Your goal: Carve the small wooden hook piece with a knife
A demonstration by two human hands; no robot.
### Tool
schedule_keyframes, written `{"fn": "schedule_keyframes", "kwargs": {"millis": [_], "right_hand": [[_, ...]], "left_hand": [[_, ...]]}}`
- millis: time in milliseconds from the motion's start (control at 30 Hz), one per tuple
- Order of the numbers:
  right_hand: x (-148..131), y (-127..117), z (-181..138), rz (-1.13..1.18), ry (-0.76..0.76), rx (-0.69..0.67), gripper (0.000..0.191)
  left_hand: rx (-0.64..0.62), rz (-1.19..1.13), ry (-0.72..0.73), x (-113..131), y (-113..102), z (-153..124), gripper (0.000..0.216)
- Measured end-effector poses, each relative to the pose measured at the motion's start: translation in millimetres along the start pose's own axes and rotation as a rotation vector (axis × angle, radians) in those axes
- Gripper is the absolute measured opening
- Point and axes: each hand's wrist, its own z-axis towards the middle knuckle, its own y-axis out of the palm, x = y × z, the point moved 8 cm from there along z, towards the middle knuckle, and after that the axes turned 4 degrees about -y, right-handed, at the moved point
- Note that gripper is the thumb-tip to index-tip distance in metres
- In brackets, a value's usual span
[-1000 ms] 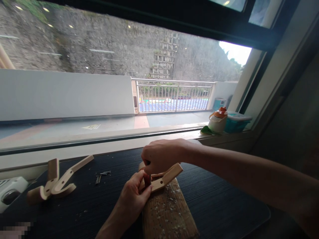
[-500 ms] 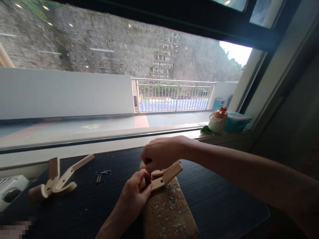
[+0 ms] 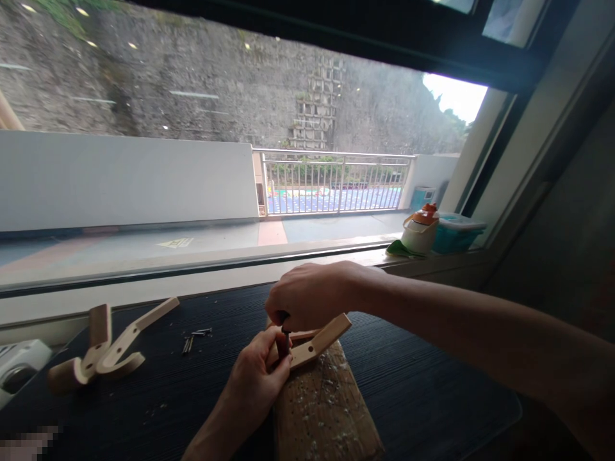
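A pale wooden hook piece (image 3: 321,339) lies across the far end of a rough wooden board (image 3: 323,410) on the dark table. My left hand (image 3: 262,374) pinches the hook's near end and steadies a dark red, thin tool shaft (image 3: 283,342) against it. My right hand (image 3: 312,296) is closed in a fist over the top of that tool, directly above the hook. The tool's tip is hidden between my fingers. Pale sawdust specks cover the board.
Two more wooden hook pieces (image 3: 108,349) lie at the table's left, with several small dark screws (image 3: 195,338) between them and the board. A white device (image 3: 16,371) sits at the far left. On the window sill stand a white and orange jug (image 3: 419,232) and a teal box (image 3: 456,234).
My right hand has shifted slightly left over the tool. The left hand and the hook stay where they were. The view has drifted a little.
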Motion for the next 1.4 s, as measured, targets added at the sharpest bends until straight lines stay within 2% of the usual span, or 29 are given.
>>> {"fn": "schedule_keyframes", "kwargs": {"millis": [267, 433, 633, 900, 1167, 1300, 1400], "right_hand": [[4.7, 3.7, 3.9, -0.008, 0.027, 0.026, 0.025], [2.1, -3.7, -4.4, 0.066, 0.056, 0.020, 0.027], [-7.3, -7.4, -2.8, 0.014, -0.006, 0.008, 0.026], [13.8, 1.9, 4.8, 0.105, 0.072, 0.124, 0.028], [-3.6, -14.9, -7.1, 0.009, 0.045, 0.065, 0.025], [-5.8, -11.3, -6.3, 0.009, -0.007, 0.049, 0.025], [-2.2, -7.4, -4.4, 0.034, 0.004, 0.100, 0.022]], "left_hand": [[0.026, -0.018, 0.009, 0.4, -1.2, 0.2, 0.008], [0.039, -0.055, 0.011, -0.3, -1.4, 0.6, 0.011], [0.060, -0.136, 0.005, -1.9, -2.9, 0.4, 0.012], [0.018, -0.007, -0.020, 1.7, -0.5, 0.0, 0.009], [0.030, -0.015, 0.007, 3.7, -1.3, 1.2, 0.007], [0.026, -0.040, -0.016, 4.3, -1.4, -0.2, 0.009], [0.019, -0.044, -0.024, 4.3, -1.0, -0.5, 0.011]]}}
